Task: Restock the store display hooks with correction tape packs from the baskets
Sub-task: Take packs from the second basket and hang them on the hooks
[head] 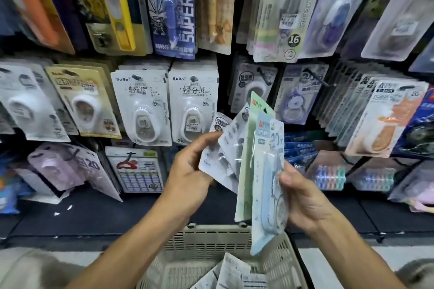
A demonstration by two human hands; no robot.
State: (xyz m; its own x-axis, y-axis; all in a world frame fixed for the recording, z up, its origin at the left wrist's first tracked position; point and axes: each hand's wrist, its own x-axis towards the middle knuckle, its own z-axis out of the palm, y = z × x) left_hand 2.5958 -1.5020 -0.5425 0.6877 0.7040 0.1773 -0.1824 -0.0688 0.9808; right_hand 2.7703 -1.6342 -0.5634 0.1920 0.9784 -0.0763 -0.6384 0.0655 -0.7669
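Observation:
My left hand (191, 172) grips a fanned bunch of white correction tape packs (226, 155) at chest height in front of the display. My right hand (303, 197) holds a long light-blue pack (267, 185), with a green pack (246, 157) upright just behind it. Both bunches touch in the middle. Below my hands stands a beige slotted basket (206, 244) with more white packs (232, 272) lying in it. Two rows of white BoBo packs (143, 105) hang on hooks straight ahead.
The wall is dense with hanging packs: a cream pack (84, 101) at left, an orange-figured pack (385, 122) at right, long packs above. A bare black hook (324, 83) sticks out at right. A dark shelf (94, 213) runs below the display.

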